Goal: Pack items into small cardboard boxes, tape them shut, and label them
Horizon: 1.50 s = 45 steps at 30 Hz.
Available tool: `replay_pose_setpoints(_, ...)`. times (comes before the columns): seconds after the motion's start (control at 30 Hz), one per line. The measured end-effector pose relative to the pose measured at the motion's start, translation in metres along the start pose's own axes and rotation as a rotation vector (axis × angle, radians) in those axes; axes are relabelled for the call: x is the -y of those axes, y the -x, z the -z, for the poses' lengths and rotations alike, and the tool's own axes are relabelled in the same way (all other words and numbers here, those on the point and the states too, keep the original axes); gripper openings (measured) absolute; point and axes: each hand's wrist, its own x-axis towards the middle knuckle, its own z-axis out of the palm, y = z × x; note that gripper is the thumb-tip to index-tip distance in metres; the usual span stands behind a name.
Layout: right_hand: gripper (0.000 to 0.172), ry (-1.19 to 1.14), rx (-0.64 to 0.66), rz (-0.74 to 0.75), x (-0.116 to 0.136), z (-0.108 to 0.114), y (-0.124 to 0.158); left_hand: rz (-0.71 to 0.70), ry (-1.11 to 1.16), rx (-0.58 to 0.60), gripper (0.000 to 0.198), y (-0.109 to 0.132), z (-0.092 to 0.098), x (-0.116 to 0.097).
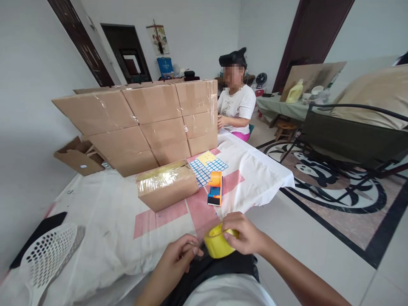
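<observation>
My right hand (244,231) grips a roll of yellow packing tape (219,244) above my lap, thumb across its side and fingers over the top. Just left of the roll, my left hand (181,255) is closed in a pinch. Whatever lies between those fingertips is too small to make out. An orange and blue tape dispenser (216,189) lies on the table ahead of the roll. Beside it rests a closed cardboard box (168,187) with shiny tape along its top. A blue-and-white grid sheet (204,170) with a yellow patch is partly behind that box.
Stacked cardboard boxes (165,127) form a wall along the table's far side. A person (237,97) in a white shirt sits beyond them. A white perforated scoop (51,255) lies at the left, near an open carton (79,157). A dark folding chair (353,136) stands right.
</observation>
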Motion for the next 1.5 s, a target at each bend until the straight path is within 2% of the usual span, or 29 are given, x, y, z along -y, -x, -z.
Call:
replay_pose_setpoints(0.13,0.022,0.077,0.071,0.040,-0.005,0.010,-0.006,0.021,-0.020,-0.042,0.057,0.003,0.002,-0.006)
replay_pose_setpoints(0.27,0.025,0.190,0.107,0.055,-0.008,0.021,-0.017,-0.008,-0.096,-0.098,0.044,0.012,0.009,-0.018)
replay_pose_setpoints(0.4,0.027,0.281,0.164,0.024,-0.003,0.027,-0.032,-0.048,-0.142,-0.171,0.034,0.018,0.020,-0.031)
replay_pose_setpoints(0.53,0.029,0.437,0.245,-0.008,0.003,0.030,-0.046,-0.038,-0.125,-0.217,0.037,0.028,0.031,-0.043)
replay_pose_setpoints(0.67,0.034,0.546,0.382,-0.066,-0.001,0.031,-0.054,-0.022,-0.130,-0.231,0.036,0.038,0.037,-0.052)
replay_pose_setpoints(0.77,0.036,0.508,0.437,-0.035,-0.006,0.029,-0.055,0.010,-0.103,-0.269,0.041,0.041,0.043,-0.048)
replay_pose_setpoints(0.87,0.048,0.436,0.432,0.074,-0.007,0.031,-0.055,0.039,-0.044,-0.300,0.048,0.042,0.052,-0.036)
replay_pose_setpoints(0.97,0.042,0.405,0.434,0.178,-0.008,0.038,-0.062,0.053,-0.007,-0.311,0.051,0.046,0.058,-0.026)
replay_pose_setpoints(1.07,0.042,0.475,0.523,0.227,-0.011,0.049,-0.081,0.087,0.046,-0.328,0.056,0.047,0.055,-0.021)
replay_pose_setpoints(1.17,0.040,0.529,0.618,0.246,-0.016,0.060,-0.111,0.108,0.142,-0.384,0.059,0.037,0.044,-0.017)
replay_pose_setpoints(1.23,0.036,0.572,0.636,0.265,-0.022,0.064,-0.131,0.083,0.220,-0.440,0.058,0.023,0.033,-0.012)
replay_pose_setpoints(1.37,0.026,0.703,0.652,0.315,-0.040,0.071,-0.164,0.002,0.363,-0.549,0.053,-0.018,0.012,-0.002)
replay_pose_setpoints(1.5,0.024,0.763,0.672,0.339,-0.069,0.079,-0.180,-0.059,0.428,-0.604,0.051,-0.058,-0.006,-0.005)
